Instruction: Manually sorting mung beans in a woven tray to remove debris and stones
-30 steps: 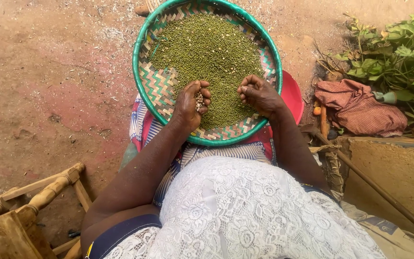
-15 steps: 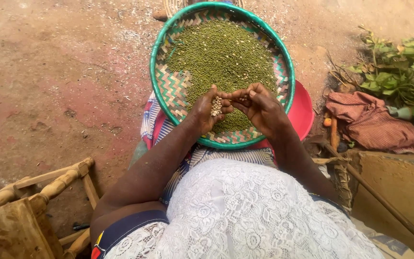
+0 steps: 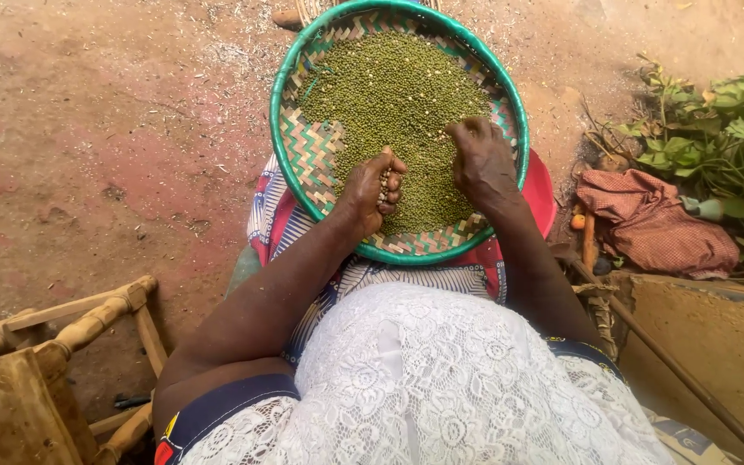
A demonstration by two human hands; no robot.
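A round woven tray with a green rim (image 3: 279, 129) rests on my lap, heaped with small green beans (image 3: 398, 95). My left hand (image 3: 370, 191) is cupped at the tray's near side, fingers curled around a small handful of picked bits and beans. My right hand (image 3: 482, 159) lies palm down on the beans to the right, fingertips pressed into the pile. Both forearms reach forward over my white lace top (image 3: 441, 379).
A bamboo stool (image 3: 53, 344) stands at the lower left. A crumpled reddish cloth (image 3: 660, 224) and leafy green plants (image 3: 725, 129) lie to the right. A low wall edge (image 3: 716, 344) with a stick sits at the lower right. Reddish dirt ground (image 3: 105, 129) spreads left.
My hands, which met at the middle of the tray, have parted. The right hand has moved out onto the beans; the left stays curled on its handful.
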